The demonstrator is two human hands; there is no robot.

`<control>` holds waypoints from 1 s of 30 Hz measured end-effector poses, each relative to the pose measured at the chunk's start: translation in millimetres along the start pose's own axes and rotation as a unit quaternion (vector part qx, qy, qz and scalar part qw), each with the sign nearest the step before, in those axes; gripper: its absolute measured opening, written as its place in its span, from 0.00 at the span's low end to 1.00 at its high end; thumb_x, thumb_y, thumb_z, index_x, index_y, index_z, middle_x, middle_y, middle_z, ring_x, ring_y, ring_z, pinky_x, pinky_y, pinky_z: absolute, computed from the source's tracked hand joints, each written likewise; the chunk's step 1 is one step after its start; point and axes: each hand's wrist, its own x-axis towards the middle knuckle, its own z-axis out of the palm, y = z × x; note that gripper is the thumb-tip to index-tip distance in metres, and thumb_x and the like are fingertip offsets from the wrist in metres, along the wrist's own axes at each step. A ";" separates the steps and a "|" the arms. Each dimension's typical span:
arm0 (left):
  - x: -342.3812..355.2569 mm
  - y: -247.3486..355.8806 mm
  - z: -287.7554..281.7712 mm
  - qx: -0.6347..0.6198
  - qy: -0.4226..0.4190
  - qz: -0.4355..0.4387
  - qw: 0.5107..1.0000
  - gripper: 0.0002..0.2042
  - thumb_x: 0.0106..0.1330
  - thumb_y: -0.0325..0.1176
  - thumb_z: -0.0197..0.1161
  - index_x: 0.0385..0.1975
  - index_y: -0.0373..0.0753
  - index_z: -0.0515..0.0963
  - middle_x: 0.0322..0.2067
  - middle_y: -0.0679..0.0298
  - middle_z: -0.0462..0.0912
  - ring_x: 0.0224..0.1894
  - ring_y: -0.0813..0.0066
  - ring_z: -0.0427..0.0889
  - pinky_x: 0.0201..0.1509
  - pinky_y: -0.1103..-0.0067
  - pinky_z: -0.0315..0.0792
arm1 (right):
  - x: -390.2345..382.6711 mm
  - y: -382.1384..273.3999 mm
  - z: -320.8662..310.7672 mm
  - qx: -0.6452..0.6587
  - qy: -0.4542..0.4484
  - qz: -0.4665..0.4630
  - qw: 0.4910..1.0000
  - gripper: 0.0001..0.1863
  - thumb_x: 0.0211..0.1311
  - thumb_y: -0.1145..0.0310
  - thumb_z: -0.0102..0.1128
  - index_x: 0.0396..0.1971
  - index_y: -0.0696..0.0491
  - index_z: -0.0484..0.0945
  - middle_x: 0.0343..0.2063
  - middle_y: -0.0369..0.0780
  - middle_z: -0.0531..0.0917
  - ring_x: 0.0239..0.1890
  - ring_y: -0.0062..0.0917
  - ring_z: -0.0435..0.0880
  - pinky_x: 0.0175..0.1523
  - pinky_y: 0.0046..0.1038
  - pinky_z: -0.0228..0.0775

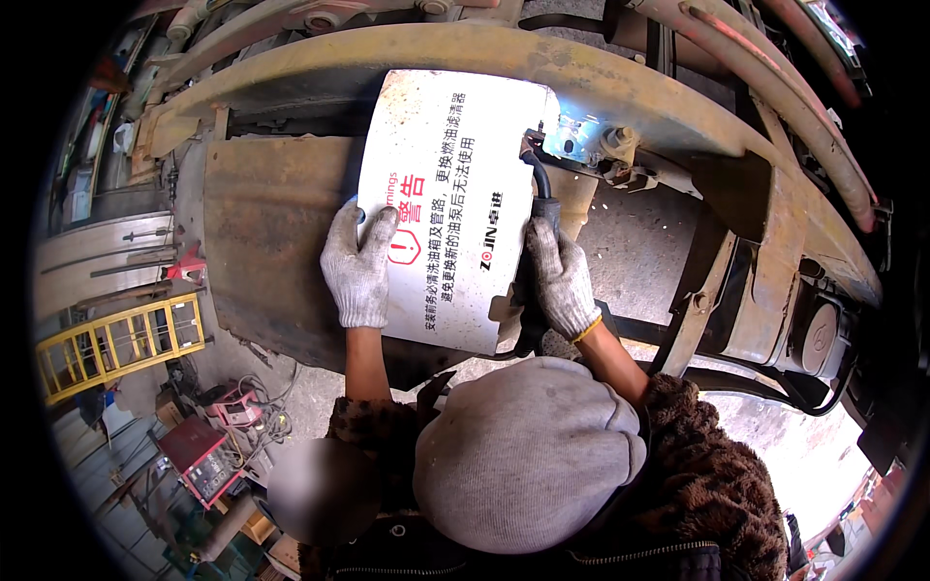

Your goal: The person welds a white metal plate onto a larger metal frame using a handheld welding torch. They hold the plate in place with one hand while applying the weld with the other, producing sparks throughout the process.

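Gloved fingers of the left hand [358, 266] pinched the left edge of the white printed sheet [436, 281], raised before the rusty beam [639, 95]; the right hand [562, 286] was closed round a black handle [546, 210] by its right edge; the sheet looked light and bendable, best held by its borders; a bolt [618, 142] crowded its upper right; brown plate [276, 232] lay left.

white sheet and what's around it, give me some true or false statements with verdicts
1. The left hand holds the white sheet at its left edge. True.
2. The right hand holds a black-handled tool. True.
3. Both hands are bare. False: both wear whitish gloves.
4. A yellow ladder shows at picture left. True.
5. The red machine stands at picture right. False: the red machine is at lower left.
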 end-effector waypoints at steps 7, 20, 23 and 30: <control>-0.2 1.6 1.6 0.004 0.007 -0.004 1.000 0.19 0.60 0.30 0.65 0.47 0.25 0.71 0.38 0.59 0.78 0.39 0.79 0.75 0.45 0.83 0.70 | -2.7 -9.6 0.3 -0.031 0.010 -0.016 0.999 0.24 0.65 0.48 0.49 0.31 0.58 0.73 0.16 0.35 0.73 0.17 0.16 0.71 0.21 0.21 0.64; -1.7 4.5 2.0 -0.007 -0.005 -0.013 1.000 0.20 0.59 0.31 0.66 0.47 0.26 0.72 0.39 0.59 0.78 0.40 0.78 0.76 0.45 0.82 0.70 | 1.1 1.0 -0.1 -0.034 0.022 -0.042 0.998 0.25 0.65 0.47 0.49 0.33 0.59 0.72 0.15 0.34 0.73 0.16 0.15 0.70 0.20 0.21 0.63; -2.5 1.6 0.5 -0.015 0.013 -0.014 1.000 0.20 0.57 0.33 0.68 0.45 0.28 0.74 0.37 0.59 0.78 0.39 0.77 0.76 0.44 0.81 0.71 | -1.6 -5.7 1.9 -0.025 0.013 -0.018 0.999 0.25 0.65 0.47 0.49 0.33 0.59 0.73 0.16 0.35 0.73 0.17 0.15 0.70 0.21 0.22 0.63; -1.2 2.3 0.7 -0.005 -0.004 -0.017 1.000 0.20 0.60 0.31 0.64 0.48 0.26 0.71 0.39 0.60 0.78 0.40 0.79 0.76 0.45 0.83 0.70 | -2.9 -8.8 1.5 -0.034 0.013 -0.016 0.999 0.25 0.65 0.47 0.48 0.33 0.59 0.73 0.17 0.35 0.74 0.19 0.16 0.71 0.23 0.21 0.64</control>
